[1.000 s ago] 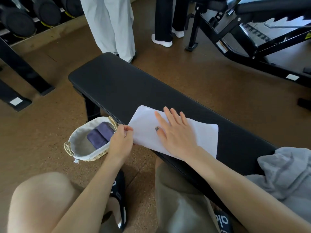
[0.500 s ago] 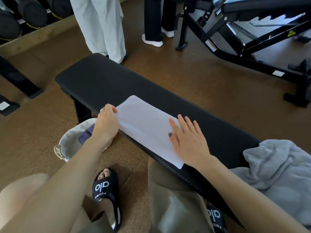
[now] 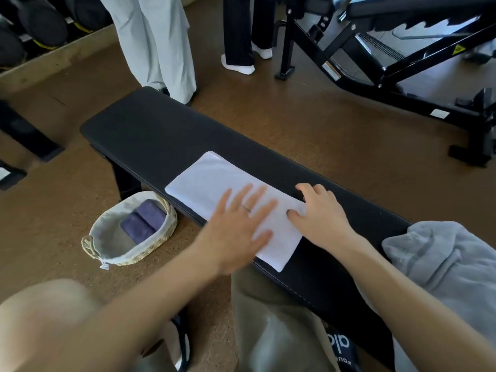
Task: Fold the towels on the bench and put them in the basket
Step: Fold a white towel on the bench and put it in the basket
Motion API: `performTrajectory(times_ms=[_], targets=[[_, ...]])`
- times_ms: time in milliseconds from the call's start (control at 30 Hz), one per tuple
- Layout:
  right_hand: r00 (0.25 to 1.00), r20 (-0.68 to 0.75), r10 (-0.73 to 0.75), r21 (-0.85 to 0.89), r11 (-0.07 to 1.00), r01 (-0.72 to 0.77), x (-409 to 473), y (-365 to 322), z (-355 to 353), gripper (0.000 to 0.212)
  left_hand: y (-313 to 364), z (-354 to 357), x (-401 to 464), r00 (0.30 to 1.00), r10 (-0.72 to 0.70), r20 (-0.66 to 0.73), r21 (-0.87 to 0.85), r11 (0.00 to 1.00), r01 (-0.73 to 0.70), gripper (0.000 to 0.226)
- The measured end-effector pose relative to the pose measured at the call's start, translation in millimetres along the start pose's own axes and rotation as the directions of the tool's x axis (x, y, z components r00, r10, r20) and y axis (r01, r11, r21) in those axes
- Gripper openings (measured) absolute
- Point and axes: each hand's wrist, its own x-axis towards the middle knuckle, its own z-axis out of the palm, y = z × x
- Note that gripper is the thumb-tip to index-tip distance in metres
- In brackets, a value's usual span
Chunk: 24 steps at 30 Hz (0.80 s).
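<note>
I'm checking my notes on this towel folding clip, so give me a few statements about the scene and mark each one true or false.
1. The white towel lies flat on the black bench. True.
2. The basket stands on the bench. False: it sits on the floor beside the bench.
3. The left hand lies on the white towel with straight fingers. True.
4. The basket holds nothing. False: folded purple towels are inside.
5. The right hand holds the grey towel. False: it rests at the white towel's right edge; the grey towel lies unfolded further right.
</note>
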Motion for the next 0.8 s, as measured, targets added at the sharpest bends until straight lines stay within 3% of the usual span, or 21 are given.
performTrajectory(times_ms=[67,333,467,600,800], targets=[[0.997,0.076,0.023,0.02,1.0,-0.024,5.9,1.4,-8.3,0.061,20.3,24.3,-9.2,0.993,0.013,0.117,0.014,1.0,-0.015,0.064],[0.973,0.218,0.072,0.09,0.992,-0.093,12.4,-1.9,-25.2,0.042,22.3,39.1,-20.7,0.996,0.008,0.092,0.049,0.999,-0.013,0.07],[0.975,0.198,0.104,0.217,0.965,-0.147,14.9,-4.8,-26.2,0.037,39.5,44.5,-39.5,0.988,0.155,0.001,0.131,0.979,-0.154,0.076],[0.966,0.221,0.135,0.368,0.906,-0.211,15.9,-5.3,-25.8,0.011,56.8,47.6,-41.8,0.973,0.178,-0.145,0.168,0.974,-0.153,0.052],[0.938,0.327,0.116,0.576,0.762,-0.295,18.9,-2.8,-32.6,0.026,64.0,29.5,-32.0,0.976,0.117,-0.185,0.184,0.979,-0.083,0.057]])
